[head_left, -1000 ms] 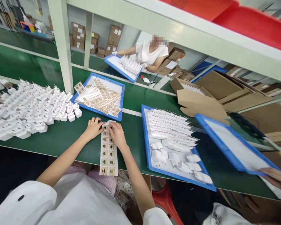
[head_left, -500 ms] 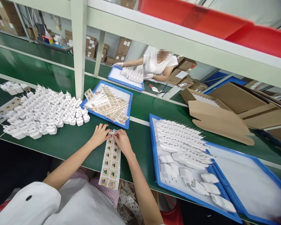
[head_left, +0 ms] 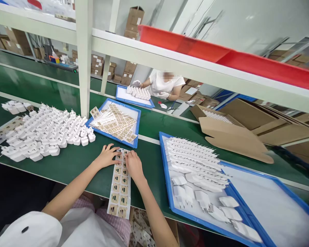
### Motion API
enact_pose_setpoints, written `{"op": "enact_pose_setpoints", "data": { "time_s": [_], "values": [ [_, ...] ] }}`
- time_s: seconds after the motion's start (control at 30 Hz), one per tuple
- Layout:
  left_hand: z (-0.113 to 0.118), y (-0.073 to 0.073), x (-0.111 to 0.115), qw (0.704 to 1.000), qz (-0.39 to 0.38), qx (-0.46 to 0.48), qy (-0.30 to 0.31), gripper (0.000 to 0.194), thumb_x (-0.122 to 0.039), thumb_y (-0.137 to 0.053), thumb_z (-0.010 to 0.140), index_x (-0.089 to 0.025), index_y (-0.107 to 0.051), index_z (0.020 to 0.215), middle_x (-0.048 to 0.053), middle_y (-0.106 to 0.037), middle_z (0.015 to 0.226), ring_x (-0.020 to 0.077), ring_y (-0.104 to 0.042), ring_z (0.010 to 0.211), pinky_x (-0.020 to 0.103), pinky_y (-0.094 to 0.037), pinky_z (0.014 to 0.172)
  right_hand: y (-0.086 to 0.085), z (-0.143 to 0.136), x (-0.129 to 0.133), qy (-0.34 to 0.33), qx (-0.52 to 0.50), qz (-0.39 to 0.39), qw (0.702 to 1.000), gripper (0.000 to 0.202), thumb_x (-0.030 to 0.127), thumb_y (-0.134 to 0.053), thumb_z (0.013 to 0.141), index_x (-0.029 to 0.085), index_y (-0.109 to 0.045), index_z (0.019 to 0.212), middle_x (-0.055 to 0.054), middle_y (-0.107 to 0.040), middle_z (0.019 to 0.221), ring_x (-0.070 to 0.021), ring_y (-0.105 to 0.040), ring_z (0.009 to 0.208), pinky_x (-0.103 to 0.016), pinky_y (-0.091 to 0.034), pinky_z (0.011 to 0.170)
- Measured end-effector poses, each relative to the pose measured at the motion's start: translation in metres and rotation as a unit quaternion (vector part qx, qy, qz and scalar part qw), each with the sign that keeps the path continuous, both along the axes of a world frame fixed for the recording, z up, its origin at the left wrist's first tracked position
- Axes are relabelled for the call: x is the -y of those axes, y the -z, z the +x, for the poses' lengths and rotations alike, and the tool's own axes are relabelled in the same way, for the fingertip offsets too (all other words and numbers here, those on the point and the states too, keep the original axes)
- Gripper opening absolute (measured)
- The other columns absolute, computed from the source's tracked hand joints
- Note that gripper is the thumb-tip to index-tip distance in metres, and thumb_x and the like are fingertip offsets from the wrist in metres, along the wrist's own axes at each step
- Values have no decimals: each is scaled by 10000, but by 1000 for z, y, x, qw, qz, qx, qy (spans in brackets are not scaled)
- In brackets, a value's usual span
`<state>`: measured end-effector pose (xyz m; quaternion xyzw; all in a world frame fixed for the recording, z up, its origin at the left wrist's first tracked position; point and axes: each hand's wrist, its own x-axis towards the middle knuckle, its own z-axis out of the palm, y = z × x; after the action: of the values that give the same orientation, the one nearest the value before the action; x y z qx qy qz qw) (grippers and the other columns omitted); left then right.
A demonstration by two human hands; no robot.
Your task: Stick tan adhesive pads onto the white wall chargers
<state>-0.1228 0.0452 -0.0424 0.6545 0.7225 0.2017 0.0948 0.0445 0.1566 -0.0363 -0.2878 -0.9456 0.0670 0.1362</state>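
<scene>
A long label sheet with two columns of tan stickers lies on the green table, its near end hanging past the edge. My left hand rests at the sheet's upper left edge with its fingers spread. At the upper right of the sheet, my right hand has its fingers pressed together on a sticker; whether it pinches anything is too small to tell. Beyond my hands, a blue-rimmed tray holds loose label sheets. White plug adapters are heaped at the left.
At the right, a blue-rimmed tray holds rows of white adapters, beside another blue-rimmed tray. An open cardboard box lies behind. A shelf post stands ahead. Across the table, a gloved person sits by a tray of adapters.
The view has tilted up, showing more of the shelf. My fingers have parted at the sheet's top, uncovering its upper stickers. The person across has drawn both hands in.
</scene>
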Motion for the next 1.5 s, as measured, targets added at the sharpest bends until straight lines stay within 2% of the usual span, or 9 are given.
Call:
{"op": "enact_pose_setpoints", "data": {
  "time_s": [0.13, 0.43, 0.53, 0.63, 0.8, 0.93, 1.07, 1.3, 1.5],
  "values": [
    [1, -1, 0, 1000, -6, -2, -10, 435, -440, -648, 987, -362, -658, 1415, 62, -538, 1609, 426, -361, 1507, 635, -369, 1164, -3, -10, 6, -8, 10, -16, 1000, 264, 191, -503, 1020, 152, -683, 1208, -161, -683, 1208, -287, -638, 1132, -366, -561, 899],
    [5, -1, 0, 1000, -1, -6, -30, 452, -403, -696, 960, -318, -668, 1403, 82, -603, 1534, 412, -397, 1458, 617, -375, 1146, -11, -22, 7, 11, 51, -59, 997, 225, 147, -499, 1035, 146, -723, 1027, -126, -719, 1105, -235, -672, 1113, -355, -560, 953],
    [4, 1, -1, 999, -2, -3, -32, 442, -417, -693, 959, -311, -680, 1387, 87, -577, 1558, 413, -396, 1449, 618, -369, 1147, -14, -26, 5, 26, 75, -71, 994, 156, 260, -613, 1029, 145, -702, 1083, -78, -722, 1124, -206, -697, 1060, -395, -595, 931],
    [4, 2, -2, 999, -5, 0, -33, 450, -433, -701, 950, -310, -685, 1382, 90, -565, 1568, 423, -380, 1461, 629, -356, 1155, -18, -30, 2, 36, 102, -80, 991, 271, 374, -672, 1005, 162, -685, 1174, -70, -718, 1177, -202, -710, 1029, -420, -618, 908],
    [4, -1, -1, 999, -16, 11, -33, 477, -462, -715, 938, -314, -681, 1390, 86, -557, 1585, 432, -358, 1492, 631, -349, 1166, -27, -32, 0, 38, 133, -82, 987, 309, 388, -675, 1002, 163, -677, 1214, -83, -711, 1216, -213, -709, 1056, -434, -618, 924],
    [3, -4, 0, 999, -26, 22, -27, 484, -481, -704, 946, -315, -673, 1400, 77, -549, 1603, 431, -334, 1528, 644, -326, 1184, -34, -30, 5, 33, 135, -69, 988, 164, 239, -612, 1025, 128, -702, 1105, -106, -720, 1157, -221, -697, 1084, -405, -587, 953],
    [0, -3, -2, 999, -34, 32, -24, 488, -524, -692, 948, -327, -677, 1394, 71, -547, 1611, 429, -291, 1568, 662, -303, 1195, -41, -18, 11, 25, 115, -56, 991, 265, 70, -459, 1004, 87, -719, 1054, -212, -693, 1158, -281, -657, 1157, -337, -543, 911],
    [-1, -1, -2, 998, -36, 36, -28, 497, -527, -706, 936, -337, -676, 1394, 64, -539, 1620, 423, -270, 1587, 653, -281, 1215, -34, -12, 3, 1, 77, -84, 994, 299, 213, -485, 1033, 158, -711, 1221, -160, -665, 1253, -266, -631, 1147, -312, -536, 862],
    [0, -4, -2, 998, -37, 38, -37, 590, -526, -732, 914, -323, -622, 1458, 80, -544, 1615, 421, -297, 1574, 649, -291, 1214, -24, -17, 1, -17, 70, -105, 992, 278, 160, -501, 1013, 147, -772, 1071, -153, -682, 1209, -257, -626, 1145, -325, -514, 950]
  ]
}}
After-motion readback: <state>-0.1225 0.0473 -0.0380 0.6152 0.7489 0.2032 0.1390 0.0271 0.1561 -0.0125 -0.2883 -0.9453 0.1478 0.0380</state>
